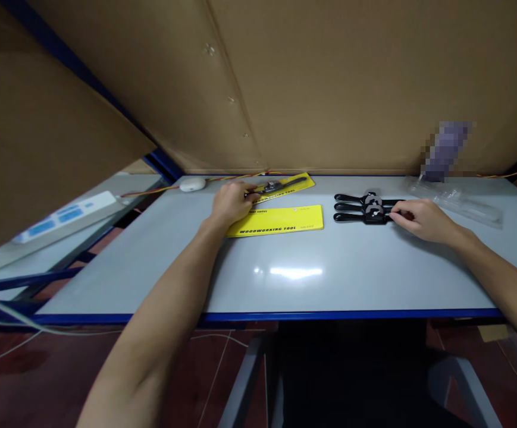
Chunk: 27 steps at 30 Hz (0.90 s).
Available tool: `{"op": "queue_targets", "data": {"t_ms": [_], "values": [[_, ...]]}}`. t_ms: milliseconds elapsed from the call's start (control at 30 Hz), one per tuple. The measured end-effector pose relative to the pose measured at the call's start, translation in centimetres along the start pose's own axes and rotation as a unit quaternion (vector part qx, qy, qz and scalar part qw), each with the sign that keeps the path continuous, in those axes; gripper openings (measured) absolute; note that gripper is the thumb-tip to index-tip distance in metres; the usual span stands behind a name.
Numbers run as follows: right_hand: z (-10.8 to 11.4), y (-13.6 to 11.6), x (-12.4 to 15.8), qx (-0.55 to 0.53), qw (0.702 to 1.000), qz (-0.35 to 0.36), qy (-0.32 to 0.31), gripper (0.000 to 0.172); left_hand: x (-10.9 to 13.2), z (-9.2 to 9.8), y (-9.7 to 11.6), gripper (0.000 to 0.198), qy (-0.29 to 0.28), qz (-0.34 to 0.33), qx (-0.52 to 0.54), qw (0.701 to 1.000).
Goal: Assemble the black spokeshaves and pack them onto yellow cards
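Three black spokeshaves (350, 207) lie side by side on the grey table, handles pointing left and right. My right hand (423, 220) is closed in a pinch at their right ends, around the handle of the nearest one. On the other side my left hand (234, 203) closes on the left handle of another spokeshave (272, 186), which lies slanted over a yellow printed card (300, 184) at the back. A second yellow card (280, 220), reading "WOODWORKING TOOL", lies flat in front, its left end by my left wrist.
Clear plastic packaging (467, 205) lies at the back right, below a pixelated purple object (446, 150). A white mouse-like item (192, 185) sits back left near red and yellow wires. Cardboard panels (329, 89) wall the back. A power strip (68, 217) rests on the left table.
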State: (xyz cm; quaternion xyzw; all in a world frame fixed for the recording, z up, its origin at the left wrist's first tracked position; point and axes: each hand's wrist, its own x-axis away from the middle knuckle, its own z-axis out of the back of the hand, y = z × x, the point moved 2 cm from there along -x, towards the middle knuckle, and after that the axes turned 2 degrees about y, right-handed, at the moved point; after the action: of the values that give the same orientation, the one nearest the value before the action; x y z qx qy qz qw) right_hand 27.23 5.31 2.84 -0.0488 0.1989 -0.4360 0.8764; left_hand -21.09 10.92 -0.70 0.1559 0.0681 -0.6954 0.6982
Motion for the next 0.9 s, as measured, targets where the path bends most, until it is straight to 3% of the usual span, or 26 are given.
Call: {"op": "queue_targets", "data": {"t_ms": [333, 633, 900], "values": [[0.0, -0.1, 0.0, -0.003, 1.0, -0.004, 0.004, 0.025, 0.2, 0.8, 0.7, 0.04, 0.056, -0.049, 0.034, 0.997], [-0.1, -0.2, 0.0, 0.005, 1.0, 0.002, -0.009, 0.025, 0.0, 0.7, 0.3, 0.042, -0.026, -0.002, 0.057, 0.998], [-0.2, 0.2, 0.1, -0.002, 1.0, 0.003, -0.016, 0.023, -0.2, 1.3, -0.4, 0.041, -0.027, -0.009, 0.045, 0.999]]}}
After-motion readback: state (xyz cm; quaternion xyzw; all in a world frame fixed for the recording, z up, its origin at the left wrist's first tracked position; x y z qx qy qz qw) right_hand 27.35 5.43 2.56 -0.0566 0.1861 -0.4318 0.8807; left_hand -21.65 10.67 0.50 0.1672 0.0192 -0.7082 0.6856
